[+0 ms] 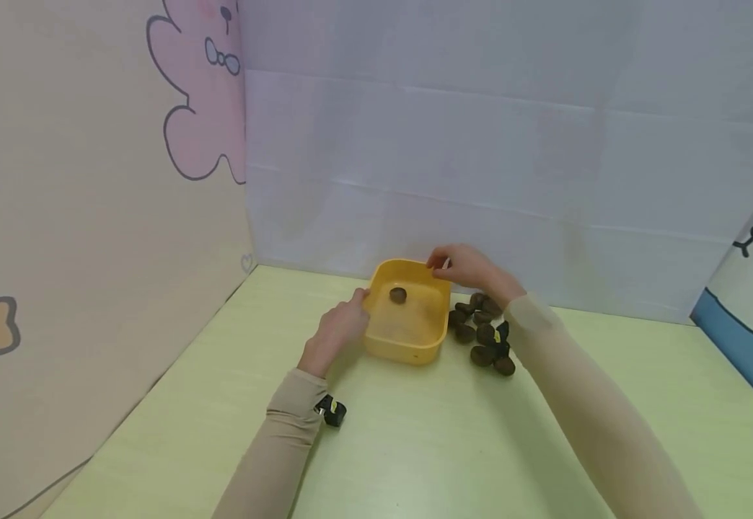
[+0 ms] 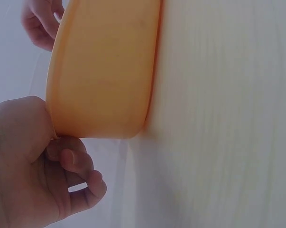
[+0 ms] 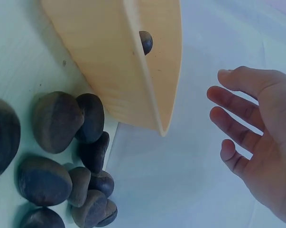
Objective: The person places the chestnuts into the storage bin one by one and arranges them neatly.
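Note:
A yellow plastic bin (image 1: pixel 402 352) stands near the back wall, with a single dark brown stone (image 1: pixel 398 295) lying inside toward its far left. My left hand (image 1: pixel 342 323) grips the bin's left rim; in the left wrist view its fingers (image 2: pixel 76 164) curl beneath the rim. Over the far right corner of the bin hovers my right hand (image 1: pixel 470 265), holding nothing. The right wrist view shows its fingers (image 3: pixel 237 102) loosely bent and apart from the bin wall. Several smooth dark stones (image 1: pixel 464 333) lie grouped just right of the bin, partly under the right forearm.
The pale green table (image 1: pixel 415 440) meets a white sheet wall (image 1: pixel 480 144) right behind the bin. A beige wall with cartoon figures (image 1: pixel 208 94) borders the left side, another printed panel (image 1: pixel 746 324) the right. Black camera mounts (image 1: pixel 332 412) sit on the wrists.

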### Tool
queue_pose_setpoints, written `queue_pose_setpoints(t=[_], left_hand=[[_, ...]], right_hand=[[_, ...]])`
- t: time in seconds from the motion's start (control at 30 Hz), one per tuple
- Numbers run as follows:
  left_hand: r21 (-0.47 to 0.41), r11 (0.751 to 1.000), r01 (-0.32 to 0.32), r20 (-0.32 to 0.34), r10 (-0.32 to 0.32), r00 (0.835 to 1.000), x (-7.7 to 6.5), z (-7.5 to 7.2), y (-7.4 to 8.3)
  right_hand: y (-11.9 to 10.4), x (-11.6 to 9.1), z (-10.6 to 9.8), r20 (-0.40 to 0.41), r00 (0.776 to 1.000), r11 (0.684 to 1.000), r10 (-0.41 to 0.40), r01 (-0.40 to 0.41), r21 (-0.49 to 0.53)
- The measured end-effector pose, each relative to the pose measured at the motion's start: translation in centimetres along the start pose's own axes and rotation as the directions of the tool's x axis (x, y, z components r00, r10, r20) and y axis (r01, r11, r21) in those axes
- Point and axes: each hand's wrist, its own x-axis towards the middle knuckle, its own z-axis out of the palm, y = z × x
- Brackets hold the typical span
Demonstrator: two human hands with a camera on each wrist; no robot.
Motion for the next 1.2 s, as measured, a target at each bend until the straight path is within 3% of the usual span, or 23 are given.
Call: queue_pose_setpoints(t=[0.37,0.57,0.93,1.2], left_hand=[[-0.012,1.0,0.013,0.002,-0.013,1.0,0.3,0.2,-0.3],[-0.01,1.0,0.002,0.002,-0.002,1.0,0.3,0.5,-0.4],[0.001,0.999,-0.035,-0.009,0.035,0.999,0.3,0.9,0.3],[0.006,0.999,-0.039,0.003,0.039,0.999,0.6,1.0,0.7]], right_hand=[[-0.4,-2.9,-0.9,-0.059,0.997,0.997,-0.059,0.056,-0.055],[0.7,-4.9,0.1,-0.103,0.991,0.993,-0.08,0.07,-0.099],[3.1,-9.3,1.6,-0.16,0.986,0.998,-0.045,0.05,0.028],[4.2,-12.4,2.3,-0.129,0.992,0.999,-0.002,0.008,0.048]])
